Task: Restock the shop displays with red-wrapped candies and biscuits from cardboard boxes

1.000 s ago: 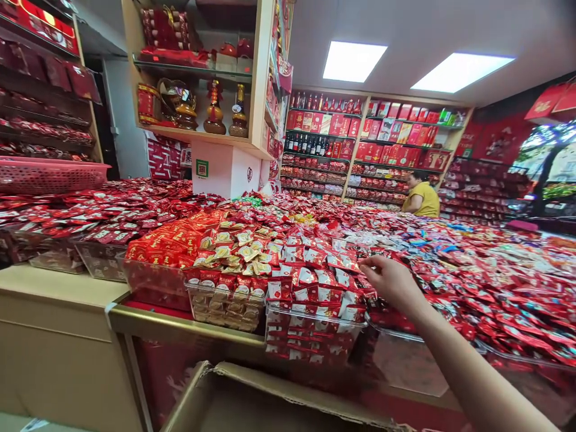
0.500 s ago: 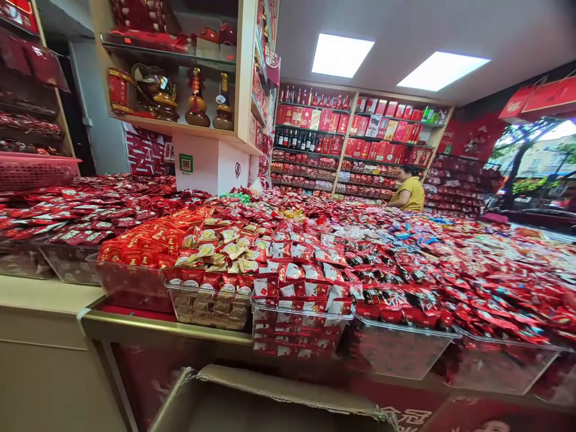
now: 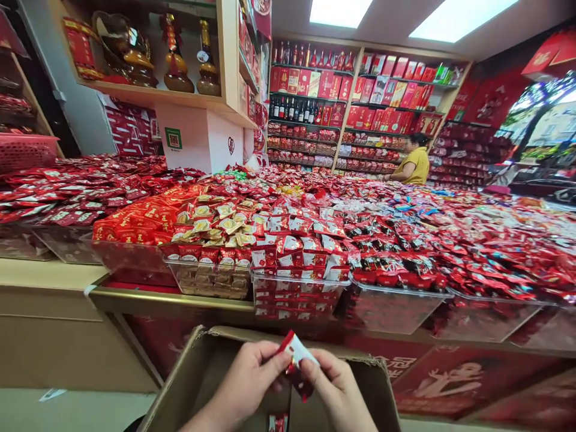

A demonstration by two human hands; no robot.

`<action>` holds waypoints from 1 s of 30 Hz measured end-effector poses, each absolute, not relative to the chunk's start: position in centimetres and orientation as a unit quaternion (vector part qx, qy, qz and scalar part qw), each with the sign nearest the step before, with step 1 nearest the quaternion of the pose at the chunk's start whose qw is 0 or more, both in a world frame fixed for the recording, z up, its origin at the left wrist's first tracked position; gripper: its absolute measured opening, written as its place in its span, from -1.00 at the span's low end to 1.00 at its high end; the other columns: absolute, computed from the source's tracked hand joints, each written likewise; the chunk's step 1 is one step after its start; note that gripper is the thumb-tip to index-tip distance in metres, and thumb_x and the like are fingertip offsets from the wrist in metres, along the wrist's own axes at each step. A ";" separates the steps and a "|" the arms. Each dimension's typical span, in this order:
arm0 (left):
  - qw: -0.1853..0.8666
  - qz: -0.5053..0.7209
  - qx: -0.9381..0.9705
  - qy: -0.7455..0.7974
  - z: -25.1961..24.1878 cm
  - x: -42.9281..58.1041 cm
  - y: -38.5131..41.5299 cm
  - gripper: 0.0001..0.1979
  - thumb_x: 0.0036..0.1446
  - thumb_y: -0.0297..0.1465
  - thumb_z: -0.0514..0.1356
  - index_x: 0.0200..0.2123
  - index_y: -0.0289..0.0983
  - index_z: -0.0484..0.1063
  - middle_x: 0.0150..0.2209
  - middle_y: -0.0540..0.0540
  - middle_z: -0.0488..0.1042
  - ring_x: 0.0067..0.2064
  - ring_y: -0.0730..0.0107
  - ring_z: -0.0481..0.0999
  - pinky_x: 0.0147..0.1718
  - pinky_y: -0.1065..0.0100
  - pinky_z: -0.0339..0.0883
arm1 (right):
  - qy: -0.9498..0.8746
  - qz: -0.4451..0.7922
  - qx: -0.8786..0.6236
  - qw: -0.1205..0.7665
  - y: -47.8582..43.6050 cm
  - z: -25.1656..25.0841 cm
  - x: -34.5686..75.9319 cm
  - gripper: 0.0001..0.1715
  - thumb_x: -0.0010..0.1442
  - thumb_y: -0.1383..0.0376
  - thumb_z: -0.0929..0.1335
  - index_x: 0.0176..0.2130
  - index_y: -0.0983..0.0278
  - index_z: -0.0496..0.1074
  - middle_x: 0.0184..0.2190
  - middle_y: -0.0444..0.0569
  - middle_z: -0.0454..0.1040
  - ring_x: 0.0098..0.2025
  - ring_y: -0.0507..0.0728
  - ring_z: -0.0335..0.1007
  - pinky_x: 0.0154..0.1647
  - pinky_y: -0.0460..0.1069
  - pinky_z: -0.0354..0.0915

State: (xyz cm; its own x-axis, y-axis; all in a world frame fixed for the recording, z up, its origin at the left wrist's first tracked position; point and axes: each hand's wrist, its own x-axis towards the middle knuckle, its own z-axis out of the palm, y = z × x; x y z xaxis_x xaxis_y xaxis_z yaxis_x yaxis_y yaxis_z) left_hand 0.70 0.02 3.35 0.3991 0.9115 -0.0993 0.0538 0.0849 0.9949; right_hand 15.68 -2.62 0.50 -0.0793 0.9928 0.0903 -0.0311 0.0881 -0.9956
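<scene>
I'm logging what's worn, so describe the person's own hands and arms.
The left hand and right hand are both bare: no gloves, and no ring shows on the visible fingers. No watch, bracelet or sleeve is in view, and no markings stand out. The picture's lower edge cuts off the arms, hiding anything worn higher up.

From my station I see lit ceiling panels [image 3: 342, 11], wooden shelving [image 3: 352, 90], pale floor [image 3: 94, 411], and a daylit opening [image 3: 552, 123] at right.

Left fingers [image 3: 266, 351] and right fingers [image 3: 330, 362] pinch a red-and-white packet [image 3: 296, 359] — over an open cardboard box [image 3: 211, 357]
</scene>
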 end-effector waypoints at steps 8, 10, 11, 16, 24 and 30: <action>0.614 0.407 0.557 0.384 6.0 0.7 0.2 -0.71 0.06 -0.25 0.13 -0.37 -0.34 0.54 -0.52 -0.06 0.52 -0.52 0.51 0.35 -0.51 0.49 0.25 | -0.517 0.501 -0.446 0.532 -2.6 3.3 15.7 -0.65 0.10 0.09 0.27 -0.29 0.28 0.49 -0.45 -0.06 0.41 -0.38 0.06 0.20 -0.34 -0.07 0.14; 0.636 0.417 0.527 0.380 5.9 0.7 0.0 -0.70 0.06 -0.23 0.13 -0.36 -0.34 0.53 -0.50 -0.06 0.52 -0.50 0.51 0.37 -0.49 0.48 0.26 | -0.486 0.528 -0.428 0.549 -2.5 3.0 15.6 -0.66 0.10 0.10 0.28 -0.31 0.29 0.48 -0.47 -0.07 0.38 -0.41 0.04 0.18 -0.37 -0.07 0.13; 0.650 0.422 0.507 0.377 5.8 0.7 -0.1 -0.69 0.06 -0.21 0.12 -0.35 -0.34 0.52 -0.49 -0.07 0.52 -0.48 0.49 0.39 -0.48 0.48 0.27 | -0.468 0.544 -0.418 0.556 -2.5 2.9 15.6 -0.66 0.10 0.10 0.28 -0.33 0.29 0.47 -0.50 -0.09 0.36 -0.43 0.02 0.16 -0.39 -0.08 0.12; 0.664 0.443 0.476 0.370 5.9 1.0 -0.4 -0.65 0.08 -0.17 0.09 -0.23 -0.31 0.46 -0.40 -0.08 0.51 -0.43 0.49 0.40 -0.48 0.49 0.26 | -0.429 0.574 -0.400 0.572 -2.4 2.7 15.8 -0.68 0.13 0.12 0.27 -0.35 0.30 0.45 -0.55 -0.13 0.29 -0.47 -0.02 0.11 -0.44 -0.10 0.10; 0.602 0.473 0.491 0.416 5.5 1.2 -0.5 -0.80 -0.08 -0.29 0.25 -0.43 -0.32 0.46 -0.49 -0.01 0.51 -0.51 0.55 0.37 -0.49 0.51 0.28 | -0.414 0.566 -0.415 0.579 -3.3 2.7 14.9 -0.66 -0.04 0.15 0.40 -0.27 0.28 0.37 -0.46 -0.09 0.43 -0.49 -0.03 0.26 -0.47 -0.11 0.24; 0.641 0.448 0.506 0.364 4.2 0.3 -1.8 -0.57 -0.11 -0.27 0.28 -0.12 -0.17 0.32 -0.19 -0.05 0.50 -0.17 0.35 0.45 -0.16 0.37 0.31 | -0.377 0.556 -0.408 0.618 -3.4 2.3 14.6 -0.68 -0.16 0.16 0.46 -0.40 0.30 0.42 -0.52 -0.09 0.46 -0.54 -0.05 0.27 -0.56 -0.16 0.20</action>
State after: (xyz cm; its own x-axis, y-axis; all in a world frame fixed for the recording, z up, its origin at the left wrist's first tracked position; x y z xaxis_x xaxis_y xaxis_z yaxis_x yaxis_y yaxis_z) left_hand 0.25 -1.84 4.20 0.3333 0.9427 -0.0121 -0.2058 0.0853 0.9749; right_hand 14.55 -3.42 2.29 0.0970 0.9952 0.0126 -0.3802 0.0487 -0.9236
